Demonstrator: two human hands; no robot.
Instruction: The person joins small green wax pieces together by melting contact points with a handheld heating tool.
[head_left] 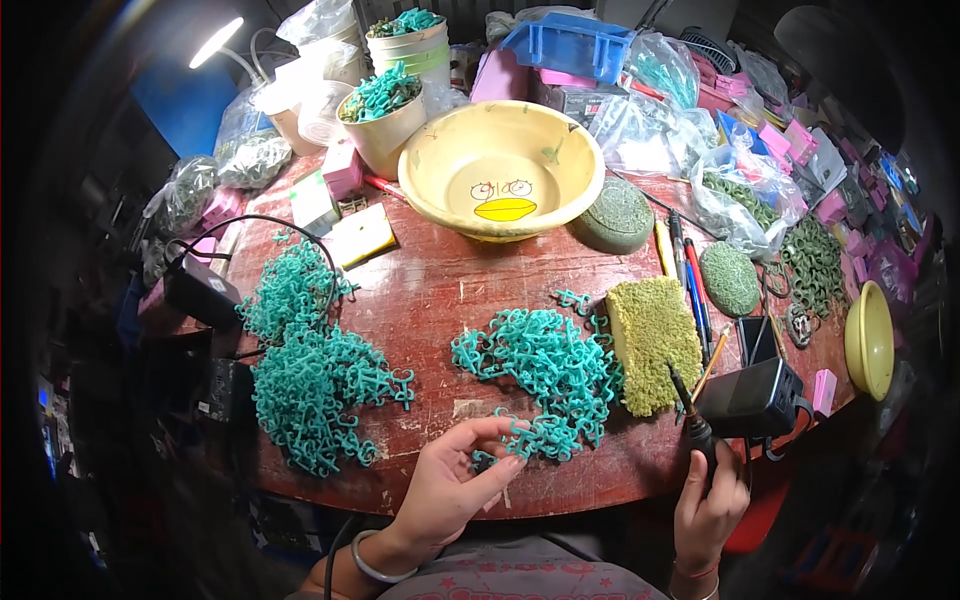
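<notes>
At the front edge of the table, my left hand [463, 478] is closed, with thumb and fingers pinched on a small teal curly piece [512, 440]. Right beside those fingertips lies a pile of teal hook-shaped pieces [540, 365], and fingers partly hide the pinched piece. My right hand [708, 500] grips a dark-handled soldering iron [692, 410], its thin tip pointing up and left. That tip is over or next to the lower right part of a rough yellow-green block [652, 340]. Another heap of teal pieces [315, 400] spreads on the left side.
A wide yellow basin [500, 125] stands at the back centre, near buckets [382, 140] of teal pieces. Round green stones [615, 215], pens [695, 280] and a black box-shaped device [755, 393] sit to the right. A black cable [300, 230] arches over the left heap.
</notes>
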